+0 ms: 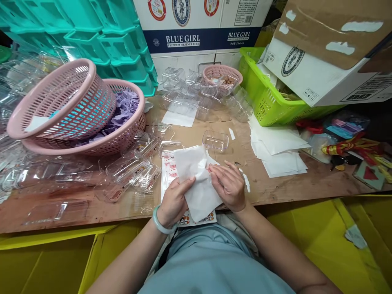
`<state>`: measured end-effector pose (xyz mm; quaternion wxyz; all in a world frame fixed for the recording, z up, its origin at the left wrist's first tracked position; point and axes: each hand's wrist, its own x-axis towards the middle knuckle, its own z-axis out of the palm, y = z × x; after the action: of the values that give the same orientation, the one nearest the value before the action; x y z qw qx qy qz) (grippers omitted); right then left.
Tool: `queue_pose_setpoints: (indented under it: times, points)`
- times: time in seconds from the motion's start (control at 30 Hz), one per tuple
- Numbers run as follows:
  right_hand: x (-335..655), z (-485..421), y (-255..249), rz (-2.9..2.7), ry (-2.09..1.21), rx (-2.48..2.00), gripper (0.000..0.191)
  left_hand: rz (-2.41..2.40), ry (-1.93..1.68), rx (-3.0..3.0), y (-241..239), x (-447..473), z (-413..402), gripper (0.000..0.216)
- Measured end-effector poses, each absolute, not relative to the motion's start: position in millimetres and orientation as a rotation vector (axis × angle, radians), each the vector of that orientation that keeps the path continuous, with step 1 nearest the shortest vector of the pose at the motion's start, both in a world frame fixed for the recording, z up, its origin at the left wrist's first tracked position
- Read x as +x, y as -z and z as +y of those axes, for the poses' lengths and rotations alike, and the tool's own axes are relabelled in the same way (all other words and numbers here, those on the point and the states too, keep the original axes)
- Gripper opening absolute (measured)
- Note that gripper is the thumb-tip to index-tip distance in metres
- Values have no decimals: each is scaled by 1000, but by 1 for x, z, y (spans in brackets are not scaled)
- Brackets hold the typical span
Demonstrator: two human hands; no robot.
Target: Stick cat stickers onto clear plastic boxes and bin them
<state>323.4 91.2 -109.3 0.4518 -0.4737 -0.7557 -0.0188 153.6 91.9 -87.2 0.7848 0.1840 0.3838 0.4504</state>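
Observation:
A white sheet (199, 192), slightly creased and with a bright shine near its middle, is between my hands. My left hand (176, 198), with a pale green bangle on the wrist, grips its left side with the thumb on top. At the sheet's right edge my right hand (228, 183) is closed, thumb and index finger pinched on it; whether something small is also between the fingertips I cannot tell. Under the white sheet lie printed sticker sheets (168, 169), with red marks and cartoon animals. Just beyond stands a small clear plastic box (215, 141).
Pink baskets (134, 92) with purple pieces stand at left, near clear plastic boxes (139, 171). Teal bins (122, 45) and a beer carton (196, 38) rise behind. White sheets (280, 151) lie right, before a green basket (266, 98). Clear packs surround a small pink basket (222, 71).

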Motion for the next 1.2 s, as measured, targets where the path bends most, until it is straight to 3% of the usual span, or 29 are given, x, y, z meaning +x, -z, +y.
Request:
queue_pose_setpoints:
  times: [0.3, 0.6, 0.73, 0.97, 1.2]
  points:
    - [321, 87, 114, -1739, -262, -1156, 34, 835, -960, 450, 85, 162, 94, 35]
    - [326, 89, 111, -1674, -293, -1219, 24, 900, -981, 398, 85, 161, 94, 34]
    - [325, 89, 112, -1793, -322, -1143, 36, 905, -995, 331, 85, 161, 96, 31]
    - [321, 89, 117, -1759, -317, -1149, 28, 871, -975, 444, 85, 160, 96, 36]
    - [317, 99, 116, -1007, -845, -1281, 17, 910, -963, 466, 88, 158, 92, 43]
